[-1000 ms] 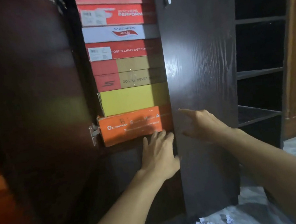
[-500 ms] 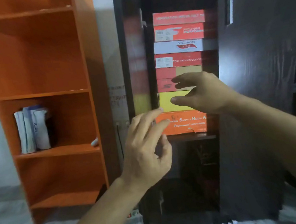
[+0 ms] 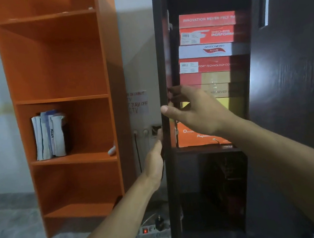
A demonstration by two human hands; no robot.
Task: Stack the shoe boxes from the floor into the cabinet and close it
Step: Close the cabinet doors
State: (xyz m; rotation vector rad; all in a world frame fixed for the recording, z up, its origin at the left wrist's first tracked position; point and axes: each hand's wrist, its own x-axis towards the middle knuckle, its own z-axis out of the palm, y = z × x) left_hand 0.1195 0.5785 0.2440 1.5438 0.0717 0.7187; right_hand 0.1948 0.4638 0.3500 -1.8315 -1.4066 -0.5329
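Observation:
Several shoe boxes (image 3: pixel 211 51) are stacked inside the dark cabinet, red ones on top and an orange box (image 3: pixel 189 138) at the bottom. The cabinet's left door (image 3: pixel 156 41) stands edge-on toward me, half open. My right hand (image 3: pixel 200 112) grips that door's edge at mid height, thumb on the front edge and fingers curled round the inner side. My left hand (image 3: pixel 154 163) lies flat against the door's outer face just below, fingers straight up. The right door (image 3: pixel 292 66) covers the right part of the stack.
An orange open shelf unit (image 3: pixel 56 71) stands left of the cabinet, with paper packs (image 3: pixel 49 136) on one shelf. A power strip (image 3: pixel 150 229) and cables lie on the floor between the two. The cabinet's lower compartment (image 3: pixel 214 190) is dark.
My view has pulled back and swung left. Both hands left the orange box and the right door and moved onto the left door, which now stands edge-on to me.

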